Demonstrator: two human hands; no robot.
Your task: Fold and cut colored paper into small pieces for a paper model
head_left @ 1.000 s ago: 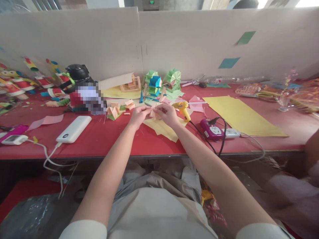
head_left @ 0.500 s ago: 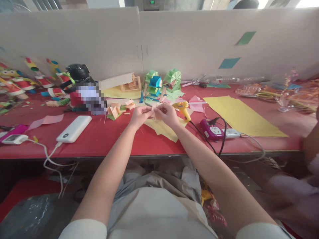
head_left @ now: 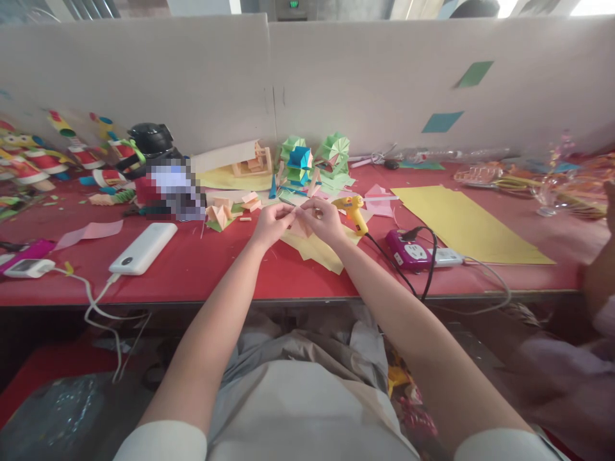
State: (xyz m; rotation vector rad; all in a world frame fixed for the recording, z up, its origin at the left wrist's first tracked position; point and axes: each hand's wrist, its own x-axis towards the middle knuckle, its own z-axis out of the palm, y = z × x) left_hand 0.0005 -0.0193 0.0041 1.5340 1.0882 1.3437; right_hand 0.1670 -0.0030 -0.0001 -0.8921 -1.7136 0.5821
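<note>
My left hand (head_left: 271, 226) and my right hand (head_left: 325, 223) meet over the middle of the table, thumbs and forefingers closed in a pinch. Between their fingertips is a small piece of peach-coloured paper (head_left: 302, 226), partly hidden by the fingers. Yellow paper pieces (head_left: 321, 251) lie flat below the hands. A yellow hot glue gun (head_left: 354, 213) rests just right of my right hand. To the left of my left hand are small folded peach paper pieces (head_left: 221, 213). Behind the hands stand blue and green folded-paper models (head_left: 300, 165).
A purple power strip (head_left: 408, 251) with cables and a large yellow sheet (head_left: 471, 224) lie to the right. On the left are a white power bank (head_left: 143, 248) and a black-lidded bottle (head_left: 150, 139). Another person's arm (head_left: 598, 272) shows at the right edge.
The peach paper has turned between my fingertips, and more of its face now shows below them. My fingers have shifted slightly. At the right edge, the other person's hand has moved.
</note>
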